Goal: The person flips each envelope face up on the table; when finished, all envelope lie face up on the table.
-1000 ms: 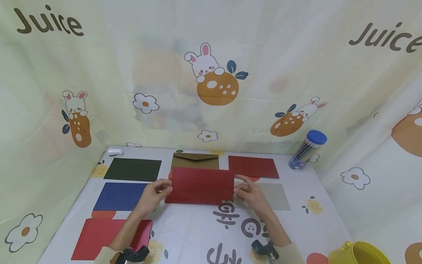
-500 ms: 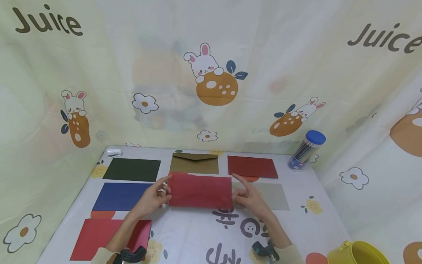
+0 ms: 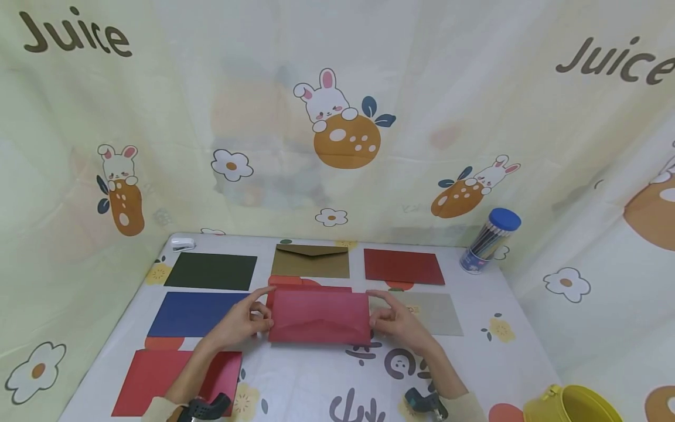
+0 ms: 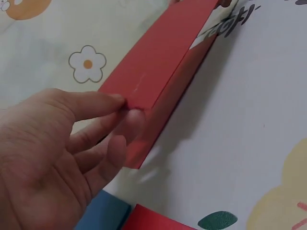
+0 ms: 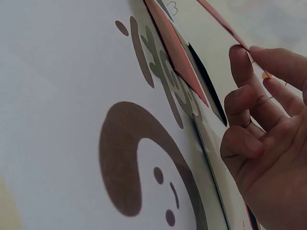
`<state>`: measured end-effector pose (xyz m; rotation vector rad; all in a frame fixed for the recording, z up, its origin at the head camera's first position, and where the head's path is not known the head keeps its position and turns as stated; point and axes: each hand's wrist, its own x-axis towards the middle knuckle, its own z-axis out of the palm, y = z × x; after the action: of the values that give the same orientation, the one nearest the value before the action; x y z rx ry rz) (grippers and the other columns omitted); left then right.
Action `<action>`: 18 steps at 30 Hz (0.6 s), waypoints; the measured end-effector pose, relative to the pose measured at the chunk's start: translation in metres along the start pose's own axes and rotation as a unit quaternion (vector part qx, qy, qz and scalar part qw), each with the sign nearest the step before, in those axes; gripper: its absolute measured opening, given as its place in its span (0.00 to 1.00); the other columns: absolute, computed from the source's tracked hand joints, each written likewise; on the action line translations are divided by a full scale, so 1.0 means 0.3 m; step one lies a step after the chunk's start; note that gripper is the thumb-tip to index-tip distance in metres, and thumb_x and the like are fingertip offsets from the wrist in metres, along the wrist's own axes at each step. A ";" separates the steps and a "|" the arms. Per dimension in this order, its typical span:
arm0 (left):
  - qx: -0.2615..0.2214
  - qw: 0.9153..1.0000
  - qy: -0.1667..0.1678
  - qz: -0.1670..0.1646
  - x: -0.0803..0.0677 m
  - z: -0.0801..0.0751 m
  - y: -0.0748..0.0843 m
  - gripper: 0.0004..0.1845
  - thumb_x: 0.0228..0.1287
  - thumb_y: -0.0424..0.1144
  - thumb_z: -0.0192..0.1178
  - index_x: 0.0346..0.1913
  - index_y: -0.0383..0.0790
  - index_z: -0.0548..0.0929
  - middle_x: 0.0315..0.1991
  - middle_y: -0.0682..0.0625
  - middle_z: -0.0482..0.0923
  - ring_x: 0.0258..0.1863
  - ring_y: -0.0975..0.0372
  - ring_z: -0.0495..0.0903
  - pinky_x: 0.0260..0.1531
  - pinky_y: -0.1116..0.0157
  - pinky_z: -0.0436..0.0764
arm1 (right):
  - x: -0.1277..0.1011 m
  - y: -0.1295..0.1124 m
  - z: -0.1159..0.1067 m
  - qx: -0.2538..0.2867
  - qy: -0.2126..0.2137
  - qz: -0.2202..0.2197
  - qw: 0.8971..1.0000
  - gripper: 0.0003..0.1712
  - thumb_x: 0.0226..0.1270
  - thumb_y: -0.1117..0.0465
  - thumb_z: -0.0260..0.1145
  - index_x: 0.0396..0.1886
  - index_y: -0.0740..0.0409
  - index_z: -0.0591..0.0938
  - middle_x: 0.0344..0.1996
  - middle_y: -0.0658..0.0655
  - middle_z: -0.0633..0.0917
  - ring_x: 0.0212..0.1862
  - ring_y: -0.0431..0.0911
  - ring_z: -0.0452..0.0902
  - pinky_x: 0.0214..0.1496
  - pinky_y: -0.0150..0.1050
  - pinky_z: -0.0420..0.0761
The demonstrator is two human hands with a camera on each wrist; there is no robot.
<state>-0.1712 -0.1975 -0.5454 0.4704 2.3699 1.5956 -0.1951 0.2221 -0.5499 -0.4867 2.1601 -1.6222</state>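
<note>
Change: red envelope (image 3: 319, 315) now lying flatter and lower at frame centre than half a second ago, its flap side turning up toward the camera; judging the flip as nearly finished.
Left hand (image 3: 244, 319): pinching the envelope's left end, thumb and forefinger (image 4: 98, 103) closing on the corner in the left wrist view.
Right hand (image 3: 396, 319): pinching the right end between thumb and forefinger (image 5: 242, 62), remaining fingers curling loosely.
Envelope position: hovering just above the bench (image 3: 306, 375) at frame centre, long edge running left to right, not yet resting flat.
Around, upper row: dark green sheet (image 3: 211, 271) at left, brown envelope (image 3: 311, 261) in the middle, dark red sheet (image 3: 403, 266) at right.
Around, middle and lower: blue sheet (image 3: 192, 313) left of the left hand, grey sheet (image 3: 435, 313) partly hiding behind the right hand, red sheet (image 3: 158, 381) at lower left.
Edges: white stapler (image 3: 183, 242) at upper left, pencil tube (image 3: 490, 240) at right, yellow tub (image 3: 572, 405) at lower right.
In the way: blue and grey sheets lying close on either side, risking overlap.
</note>
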 end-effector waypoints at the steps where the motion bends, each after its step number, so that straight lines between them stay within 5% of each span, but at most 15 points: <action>1: 0.001 1.000 0.001 -0.001 0.000 -0.001 0.001 0.39 0.66 0.33 0.67 0.76 0.45 0.61 0.41 0.42 0.81 0.32 0.47 0.85 0.23 0.59 0.82 | 0.000 0.000 0.001 -0.002 -0.001 0.000 1.000 0.38 0.72 0.57 0.66 0.77 0.45 0.61 0.36 0.59 0.88 0.45 0.56 0.84 0.50 0.37 0.80; 8: -0.001 0.999 0.013 -0.034 0.005 0.003 -0.003 0.25 0.67 0.35 0.66 0.66 0.43 0.74 0.38 0.48 0.86 0.28 0.53 0.87 0.24 0.60 0.83 | -0.007 0.000 0.011 -0.028 0.018 0.014 0.999 0.24 0.72 0.51 0.67 0.65 0.42 0.75 0.22 0.66 0.79 0.21 0.44 0.70 0.25 0.32 0.72; 14: 0.010 0.999 0.009 -0.035 0.001 0.004 -0.002 0.14 0.67 0.36 0.66 0.54 0.40 0.81 0.33 0.49 0.87 0.28 0.54 0.88 0.23 0.58 0.84 | -0.009 0.010 0.009 -0.013 -0.001 0.010 1.000 0.16 0.75 0.54 0.63 0.59 0.50 0.79 0.22 0.72 0.79 0.20 0.55 0.72 0.22 0.35 0.74; 18: 0.037 0.999 0.007 -0.029 0.002 0.002 -0.010 0.10 0.67 0.37 0.66 0.49 0.39 0.83 0.29 0.51 0.86 0.27 0.56 0.87 0.23 0.61 0.83 | -0.009 0.015 0.014 -0.016 -0.009 0.039 0.999 0.16 0.74 0.53 0.64 0.57 0.52 0.81 0.23 0.68 0.80 0.21 0.52 0.72 0.22 0.33 0.73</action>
<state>-0.1717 -0.1977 -0.5484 0.4023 2.4367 1.4975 -0.1908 0.2211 -0.5549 -0.4186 2.1683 -1.5374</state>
